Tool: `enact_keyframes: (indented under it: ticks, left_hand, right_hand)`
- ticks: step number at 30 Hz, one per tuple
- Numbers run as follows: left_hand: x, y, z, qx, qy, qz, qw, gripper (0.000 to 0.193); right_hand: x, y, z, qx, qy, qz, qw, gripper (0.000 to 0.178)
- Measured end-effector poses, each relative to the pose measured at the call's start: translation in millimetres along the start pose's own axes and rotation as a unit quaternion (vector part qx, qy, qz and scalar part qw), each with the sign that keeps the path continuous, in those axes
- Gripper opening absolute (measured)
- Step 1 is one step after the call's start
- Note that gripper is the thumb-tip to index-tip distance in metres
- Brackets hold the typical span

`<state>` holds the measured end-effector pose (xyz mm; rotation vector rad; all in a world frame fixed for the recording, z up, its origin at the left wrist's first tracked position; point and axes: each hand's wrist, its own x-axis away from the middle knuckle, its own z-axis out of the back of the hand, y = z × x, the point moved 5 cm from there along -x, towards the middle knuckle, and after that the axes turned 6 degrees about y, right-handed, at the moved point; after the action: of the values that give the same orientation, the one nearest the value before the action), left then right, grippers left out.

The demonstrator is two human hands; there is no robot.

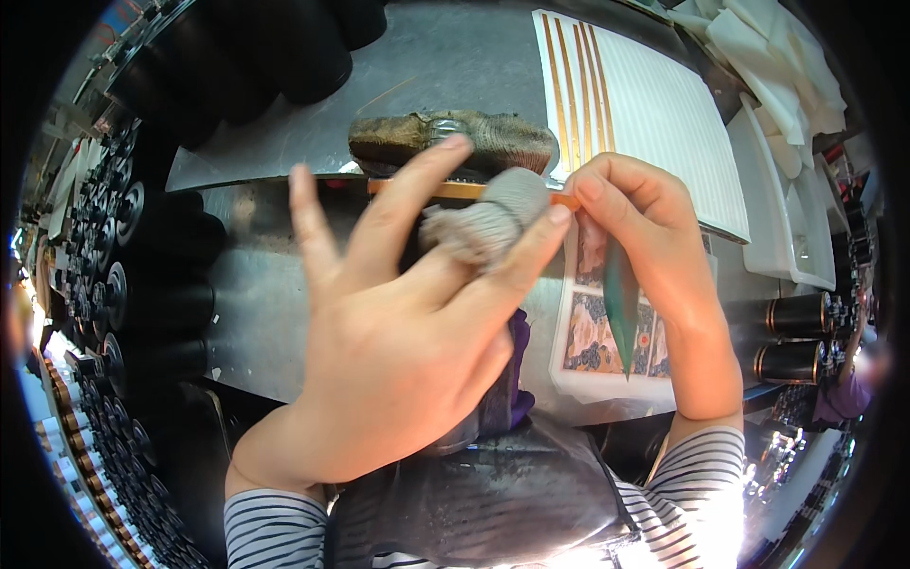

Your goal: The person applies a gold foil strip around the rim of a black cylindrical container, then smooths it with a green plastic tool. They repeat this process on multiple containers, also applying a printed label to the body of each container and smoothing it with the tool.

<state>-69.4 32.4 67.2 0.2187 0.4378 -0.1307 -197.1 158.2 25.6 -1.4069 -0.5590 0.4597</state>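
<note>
My left hand [398, 370] reaches in palm down with its fingers spread. A grey ribbed cloth cover [498, 218] sits on one of its fingers. That finger and the one beside it lie over a narrow orange strip [455, 190], which runs along the near side of a worn, dark brown block [512, 140]. My right hand [645, 209] is closed, pinching the strip's right end between thumb and fingers. Below it hangs a pointed green film strip [621, 308]; its upper end is hidden by the hand. My left thumb is hidden.
Behind the block, a white ribbed sheet [673, 123] carries several golden-brown strips [575, 85] on a grey metal table [455, 62]. A white tray [787, 209] stands at right. Black cylinders [227, 57] crowd the left. A clear-covered patterned sheet [607, 332] lies under my right hand.
</note>
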Motion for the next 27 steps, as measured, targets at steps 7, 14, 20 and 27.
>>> enact_keyframes:
  ticks: [7, 14, 20, 27]
  left_hand:
    - [36, -30, -30, 0.49, 0.113, 0.24, 0.831, 0.099]
    - [45, -44, -22, 0.42, 0.135, 0.223, 0.869, 0.07]
    - [22, -23, 4, 0.078, 0.029, 0.08, 0.993, 0.045]
    - [2, 0, 5, -0.004, 0.036, 0.028, 0.999, 0.049]
  right_hand:
    - [0, -8, -17, -0.007, 0.008, 0.058, 0.998, 0.018]
    - [-6, -7, -29, -0.031, -0.012, 0.052, 0.998, 0.019]
    - [-9, 0, -28, -0.011, -0.019, 0.052, 0.998, 0.021]
    - [-7, 2, -26, 0.027, 0.017, 0.084, 0.996, 0.016]
